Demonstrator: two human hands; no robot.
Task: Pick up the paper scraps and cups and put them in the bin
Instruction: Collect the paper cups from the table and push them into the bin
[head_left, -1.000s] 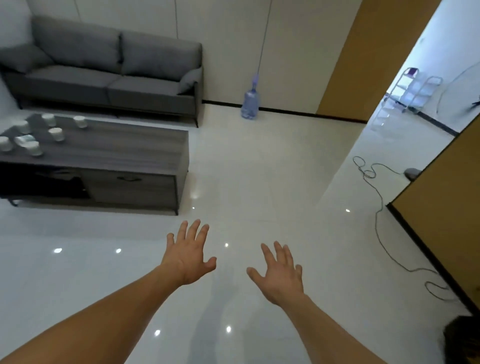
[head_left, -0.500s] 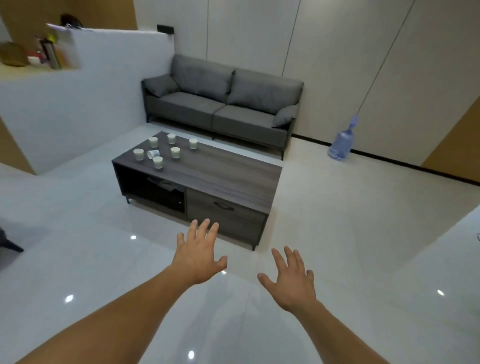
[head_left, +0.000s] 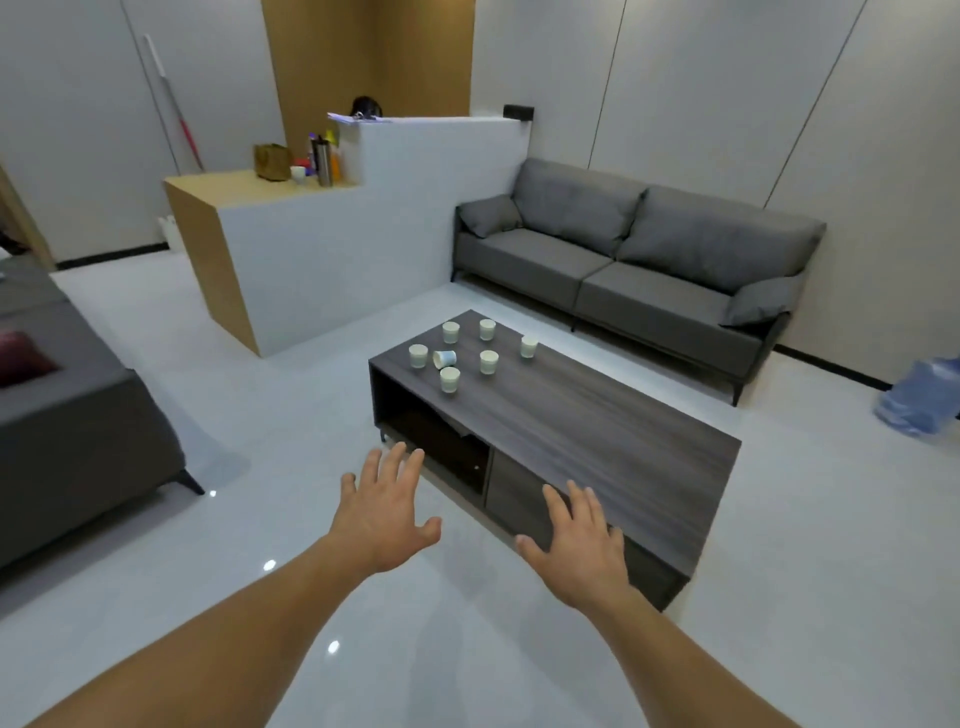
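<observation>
Several white paper cups (head_left: 489, 361) stand on the far left end of a dark wooden coffee table (head_left: 587, 415). One cup (head_left: 445, 358) lies on its side among them. My left hand (head_left: 384, 512) is stretched out with fingers spread, in front of the table's open shelf, holding nothing. Also spread and empty, my right hand (head_left: 582, 543) hovers before the table's near drawer front. Both hands are well short of the cups. No bin and no paper scraps are in view.
A grey sofa (head_left: 623, 260) stands behind the table. A white and wood counter (head_left: 311, 228) with bottles rises at the left. Another dark sofa (head_left: 78, 431) sits at the far left. A blue water bottle (head_left: 919, 397) lies at the right. The floor is glossy white tile.
The view has swung left and closer to the coffee table, bringing the counter and left sofa into sight. Both hands stay spread and empty.
</observation>
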